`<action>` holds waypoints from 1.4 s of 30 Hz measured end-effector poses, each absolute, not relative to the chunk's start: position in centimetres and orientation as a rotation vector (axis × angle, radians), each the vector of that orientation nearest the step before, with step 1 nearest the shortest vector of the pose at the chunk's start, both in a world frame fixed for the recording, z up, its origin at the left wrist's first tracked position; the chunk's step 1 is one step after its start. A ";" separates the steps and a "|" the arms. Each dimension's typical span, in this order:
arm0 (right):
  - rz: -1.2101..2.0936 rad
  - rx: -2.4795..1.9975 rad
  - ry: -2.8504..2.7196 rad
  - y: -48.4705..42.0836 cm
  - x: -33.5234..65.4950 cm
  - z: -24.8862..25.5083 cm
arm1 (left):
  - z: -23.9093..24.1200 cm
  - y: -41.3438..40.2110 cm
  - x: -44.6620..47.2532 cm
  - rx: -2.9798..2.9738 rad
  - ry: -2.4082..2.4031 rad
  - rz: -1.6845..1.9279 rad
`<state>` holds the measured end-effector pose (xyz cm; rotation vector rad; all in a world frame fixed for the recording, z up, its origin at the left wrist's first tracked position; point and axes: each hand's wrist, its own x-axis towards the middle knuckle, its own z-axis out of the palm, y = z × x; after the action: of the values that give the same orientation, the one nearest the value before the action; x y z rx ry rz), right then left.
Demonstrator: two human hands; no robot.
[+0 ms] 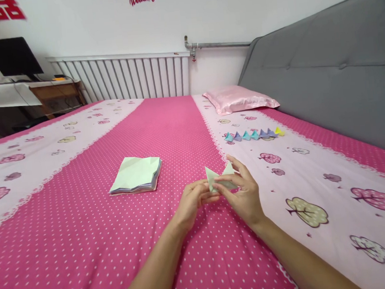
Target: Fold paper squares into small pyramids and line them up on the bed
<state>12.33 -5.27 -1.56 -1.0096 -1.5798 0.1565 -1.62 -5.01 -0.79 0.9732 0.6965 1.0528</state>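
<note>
A pale green folded paper (pixel 211 177) is held up between both hands, just above the pink dotted bedspread. Two pointed corners stick up from it, one on each side. My left hand (pixel 195 198) pinches its left part near the lower edge. My right hand (pixel 242 189) grips the right part, its thumb across the front and its fingers behind. The lower middle of the paper is partly hidden by fingers. To the left lies a stack of square paper sheets (pixel 136 174), pale green on top.
A row of several small folded paper pieces (pixel 246 135) in blue, purple and yellow lies beyond my right hand. Further back are a pink pillow (pixel 239 98), a grey headboard (pixel 334 58) and a white radiator (pixel 121 76). A desk with a monitor (pixel 12 57) stands far left.
</note>
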 end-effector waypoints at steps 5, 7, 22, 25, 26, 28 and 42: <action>0.092 -0.956 -1.544 -5.5 12.1 -1.4 | -0.7 -5.1 -1.6 1.047 0.706 1.054; 0.117 -0.929 -1.504 -5.6 12.0 -1.5 | -0.8 -4.9 -1.7 1.058 0.671 1.093; 0.205 -0.978 -1.444 -5.8 12.1 -1.2 | -0.9 -4.7 -2.2 1.112 0.725 1.224; 0.226 -0.981 -1.438 -5.8 12.2 -1.3 | -0.9 -4.6 -2.3 1.123 0.733 1.225; 0.239 -0.978 -1.427 -5.7 12.2 -1.3 | -1.0 -4.6 -2.3 1.127 0.728 1.225; 0.299 -0.968 -1.392 -5.6 12.2 -1.3 | -1.1 -4.6 -2.3 1.140 0.718 1.224; 0.394 -0.882 -1.379 -5.8 12.5 -0.8 | -0.9 -4.6 -2.3 1.160 0.833 1.169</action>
<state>12.51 -5.78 -0.76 -0.8815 -1.3792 0.3941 -2.34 -4.59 -0.93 1.1603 0.8334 1.1686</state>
